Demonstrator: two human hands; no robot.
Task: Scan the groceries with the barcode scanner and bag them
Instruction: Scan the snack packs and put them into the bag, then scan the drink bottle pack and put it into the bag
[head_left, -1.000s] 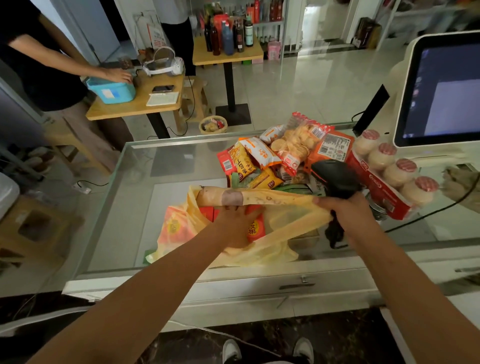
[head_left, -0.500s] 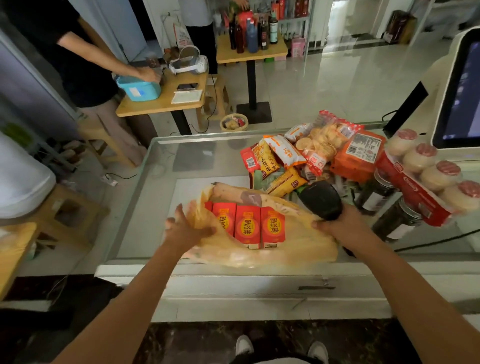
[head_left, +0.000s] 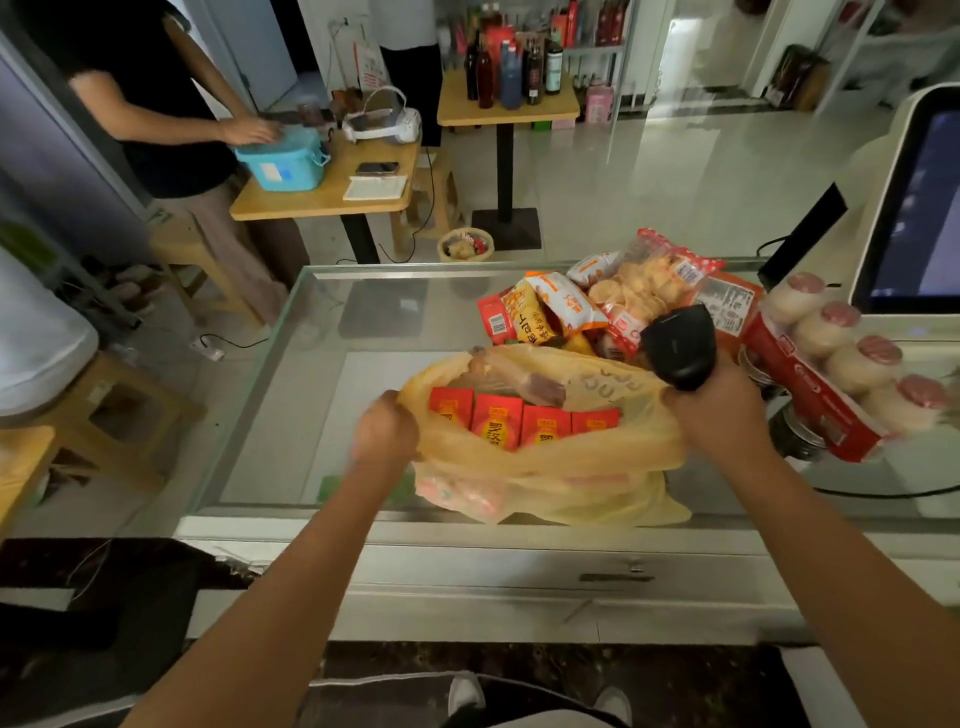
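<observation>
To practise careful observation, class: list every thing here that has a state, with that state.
yellow bag, open, held at both edges
red cartons, upright inside the bag
left hand, grips the bag's left edge
right hand, grips barcode scanner and bag's right edge
snack packets, unbagged, piled on counter
screen, lit

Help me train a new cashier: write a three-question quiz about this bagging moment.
1. True or false: the yellow bag already holds red boxes.
2. What does the right hand grip? A a wallet; B the scanner; C a cup.
3. Fill in: the left hand grips the rim of the ___.
Key: 1 true; 2 B; 3 bag.
</observation>
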